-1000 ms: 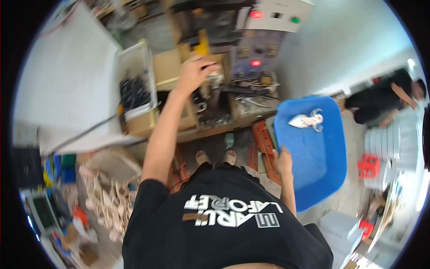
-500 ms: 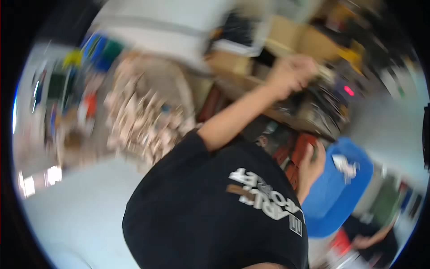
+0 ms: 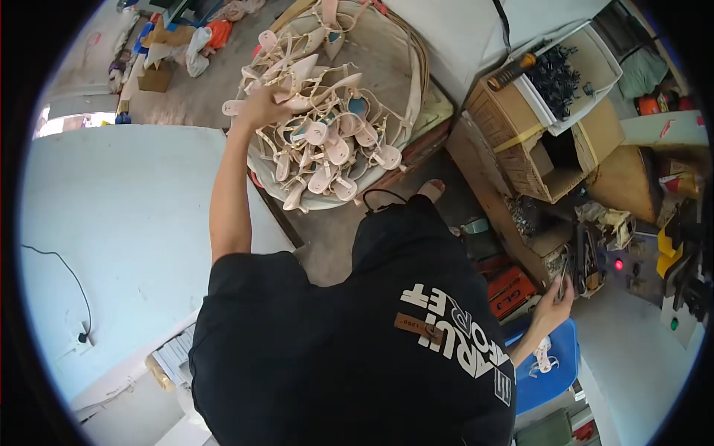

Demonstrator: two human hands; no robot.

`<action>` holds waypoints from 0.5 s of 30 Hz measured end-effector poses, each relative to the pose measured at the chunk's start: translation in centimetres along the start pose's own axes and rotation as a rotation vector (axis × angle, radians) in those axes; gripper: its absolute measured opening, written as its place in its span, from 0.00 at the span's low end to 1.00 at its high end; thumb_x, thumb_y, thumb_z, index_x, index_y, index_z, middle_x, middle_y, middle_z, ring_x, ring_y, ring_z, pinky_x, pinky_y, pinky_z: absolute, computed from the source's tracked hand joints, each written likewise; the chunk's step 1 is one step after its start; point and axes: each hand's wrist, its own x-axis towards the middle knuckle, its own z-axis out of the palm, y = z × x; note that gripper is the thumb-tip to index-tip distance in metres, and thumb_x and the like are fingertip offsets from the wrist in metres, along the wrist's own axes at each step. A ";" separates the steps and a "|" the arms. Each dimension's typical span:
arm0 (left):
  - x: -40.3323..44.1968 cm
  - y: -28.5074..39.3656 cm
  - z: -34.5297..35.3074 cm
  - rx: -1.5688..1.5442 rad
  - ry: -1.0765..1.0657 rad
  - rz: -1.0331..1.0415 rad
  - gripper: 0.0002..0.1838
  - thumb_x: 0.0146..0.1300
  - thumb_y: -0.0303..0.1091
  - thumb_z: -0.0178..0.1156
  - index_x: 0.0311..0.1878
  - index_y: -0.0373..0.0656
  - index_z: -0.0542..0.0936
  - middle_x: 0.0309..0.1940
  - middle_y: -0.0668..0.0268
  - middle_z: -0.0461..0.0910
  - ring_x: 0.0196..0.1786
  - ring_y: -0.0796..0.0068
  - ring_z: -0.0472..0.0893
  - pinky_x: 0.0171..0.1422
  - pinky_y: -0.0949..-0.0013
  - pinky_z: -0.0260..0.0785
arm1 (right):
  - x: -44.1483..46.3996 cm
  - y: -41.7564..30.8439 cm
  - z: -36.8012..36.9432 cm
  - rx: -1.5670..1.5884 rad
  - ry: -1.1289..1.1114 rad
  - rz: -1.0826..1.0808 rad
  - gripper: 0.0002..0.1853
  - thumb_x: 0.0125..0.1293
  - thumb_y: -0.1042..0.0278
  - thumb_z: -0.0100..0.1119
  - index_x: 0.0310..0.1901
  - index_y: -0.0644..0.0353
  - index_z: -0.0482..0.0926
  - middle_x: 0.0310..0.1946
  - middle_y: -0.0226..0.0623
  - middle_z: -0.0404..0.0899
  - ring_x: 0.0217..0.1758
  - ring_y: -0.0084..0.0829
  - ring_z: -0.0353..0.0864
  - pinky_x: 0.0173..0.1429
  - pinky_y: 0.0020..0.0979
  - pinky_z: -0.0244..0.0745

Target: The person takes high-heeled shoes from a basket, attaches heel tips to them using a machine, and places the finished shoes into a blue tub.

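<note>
shoe workshop (heaped sandals (image 3: 338,151), control panel (image 3: 637,256))

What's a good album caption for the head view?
Left hand at a heap of strappy shoes in a round basket, right hand near a blue tub.

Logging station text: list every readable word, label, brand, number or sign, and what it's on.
"ARU": white print, black fabric T-shirt
"FO": same print; neighbouring letters unclear
"1250": small brown rectangular patch on the shirt, probable reading
"GL-": orange-red rectangular box, last character unclear
Too small: print on brown cardboard box, marks on pale pink shoe soles
</note>
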 end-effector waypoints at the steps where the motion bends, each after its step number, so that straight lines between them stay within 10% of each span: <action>1: 0.9 -1.1 -0.3 0.007 0.162 -0.090 0.29 0.44 0.37 0.74 0.54 0.46 0.84 0.42 0.52 0.86 0.48 0.53 0.85 0.52 0.58 0.76 | 0.7 -0.6 0.1 0.033 0.020 -0.050 0.21 0.70 0.57 0.62 0.55 0.66 0.81 0.49 0.49 0.84 0.53 0.41 0.84 0.59 0.35 0.74; 15: 10.0 -13.0 9.8 0.206 0.234 -0.482 0.20 0.53 0.42 0.64 0.44 0.36 0.85 0.47 0.44 0.84 0.53 0.48 0.83 0.57 0.52 0.76 | -0.1 -7.2 3.4 0.088 -0.194 -0.262 0.18 0.70 0.63 0.61 0.55 0.66 0.79 0.55 0.52 0.80 0.61 0.47 0.78 0.67 0.37 0.69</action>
